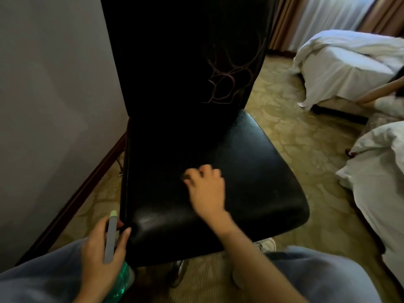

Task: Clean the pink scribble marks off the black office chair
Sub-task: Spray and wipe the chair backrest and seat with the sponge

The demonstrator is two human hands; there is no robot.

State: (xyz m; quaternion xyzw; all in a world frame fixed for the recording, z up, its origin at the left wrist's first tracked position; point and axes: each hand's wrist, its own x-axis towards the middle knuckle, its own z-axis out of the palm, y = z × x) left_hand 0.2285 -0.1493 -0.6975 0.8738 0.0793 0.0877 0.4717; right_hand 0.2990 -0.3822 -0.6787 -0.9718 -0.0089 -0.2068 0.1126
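So the black office chair point(251, 171) is parked right by the wall point(54, 84) on the patterned carpet point(306, 132), seat facing the person sitting in front of it. The pink scribble marks point(227, 82) are on the lower right part of the backrest, a tangle of loopy lines just above where the back meets the seat.

Their right hand point(207, 189) is down on the middle of the seat, well below the scribbles, fingers curled under. It's blurry, so I honestly can't tell if there's anything in it. The left hand point(98, 248) is at the front left corner of the seat, fingers wrapped round a grey marker point(111, 237) with a pale green tip pointing up. There's something teal point(124, 278) just under that wrist, too hidden to make out.

Unmade white beds point(341, 68) sit off to the right.
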